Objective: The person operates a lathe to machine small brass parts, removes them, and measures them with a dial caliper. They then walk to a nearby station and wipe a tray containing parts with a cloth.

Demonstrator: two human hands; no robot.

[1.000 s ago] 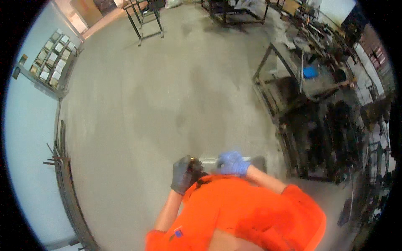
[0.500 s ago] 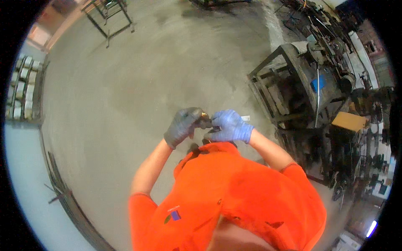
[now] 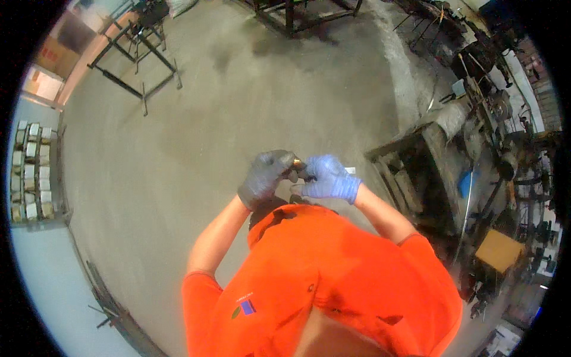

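In the head view, looking down over the person's orange shirt (image 3: 321, 268), I see both gloved hands close together in front of the belly, held above the grey floor (image 3: 178, 149). The left hand (image 3: 264, 178), in a dark grey glove, has its fingers curled in around a small brass-coloured piece (image 3: 297, 162), whose shiny end shows at the fingertips, facing the other hand. The right hand (image 3: 330, 178), in a blue glove, is drawn closed too, wrapped over a pale strip (image 3: 351, 170) that pokes out on its far right side. Something dark sits in the gap between the two, too blurred to make out, and I can't tell whether the fingertips touch.

Off to the right is a dark, metal-framed worktop (image 3: 404, 144) crowded with gear, a blue item (image 3: 467, 184) among it, and a tan, box-like piece (image 3: 499, 251) lies nearer the person. On the left, a rack (image 3: 33, 172) of pale blocks stands by the wall, and farther off there's a dark metal stand (image 3: 140, 65).
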